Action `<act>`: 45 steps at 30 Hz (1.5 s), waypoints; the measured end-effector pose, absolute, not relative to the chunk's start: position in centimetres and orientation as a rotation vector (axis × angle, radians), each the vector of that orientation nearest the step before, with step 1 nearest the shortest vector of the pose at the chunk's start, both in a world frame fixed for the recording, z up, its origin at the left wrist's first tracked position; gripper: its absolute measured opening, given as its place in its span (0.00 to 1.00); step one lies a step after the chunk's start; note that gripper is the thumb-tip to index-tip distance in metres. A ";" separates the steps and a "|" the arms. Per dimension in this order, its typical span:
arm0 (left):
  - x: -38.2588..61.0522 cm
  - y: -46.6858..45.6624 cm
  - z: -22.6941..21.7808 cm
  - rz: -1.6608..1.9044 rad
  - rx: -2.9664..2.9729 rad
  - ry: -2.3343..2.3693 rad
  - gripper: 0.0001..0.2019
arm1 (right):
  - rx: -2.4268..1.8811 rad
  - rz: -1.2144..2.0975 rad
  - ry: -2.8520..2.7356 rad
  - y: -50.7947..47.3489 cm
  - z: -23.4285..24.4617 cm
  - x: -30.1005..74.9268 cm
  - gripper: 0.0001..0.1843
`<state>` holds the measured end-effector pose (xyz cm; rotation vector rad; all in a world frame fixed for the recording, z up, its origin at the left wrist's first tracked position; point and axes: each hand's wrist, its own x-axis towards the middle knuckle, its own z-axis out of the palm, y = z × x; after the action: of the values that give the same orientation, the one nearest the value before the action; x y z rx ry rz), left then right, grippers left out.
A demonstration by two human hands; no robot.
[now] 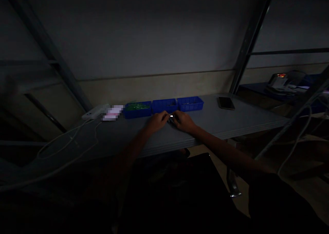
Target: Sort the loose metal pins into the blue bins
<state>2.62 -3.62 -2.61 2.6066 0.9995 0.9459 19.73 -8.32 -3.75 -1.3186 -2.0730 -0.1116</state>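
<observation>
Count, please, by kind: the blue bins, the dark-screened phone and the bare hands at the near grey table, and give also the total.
Blue plastic bins: 3
Dark-screened phone: 1
Bare hands (left hand, right hand): 2
Total: 6
The small shiny item between the hands is not counted; too dark to tell its pieces.

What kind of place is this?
Probably a workshop or factory workstation, though the picture is dim: three blue bins stand in a row on a gray worktop, a metal post rises at its back, and another table stands off right.
</observation>
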 end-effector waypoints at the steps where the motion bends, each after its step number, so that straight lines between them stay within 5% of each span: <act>1: 2.6 -3.7 -2.6 0.937 2.610 1.009 0.14 | -1.321 -0.117 -2.076 -8.3 -3.8 19.7 0.10; 14: 2.7 -3.5 -2.9 0.924 2.598 1.008 0.20 | -1.285 -0.140 -2.097 -8.7 -3.5 19.7 0.11; 21: 2.6 -3.8 -2.6 0.999 2.544 0.934 0.13 | -1.332 -0.092 -2.058 -8.5 -3.5 19.6 0.11; 45: 2.5 -4.1 -2.1 0.967 2.568 0.952 0.14 | -1.297 -0.111 -2.095 -8.2 -3.9 19.8 0.12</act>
<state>2.49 -4.07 -2.14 2.5684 0.9521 0.9670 19.77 -8.18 -3.90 -1.2966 -2.0947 -0.1107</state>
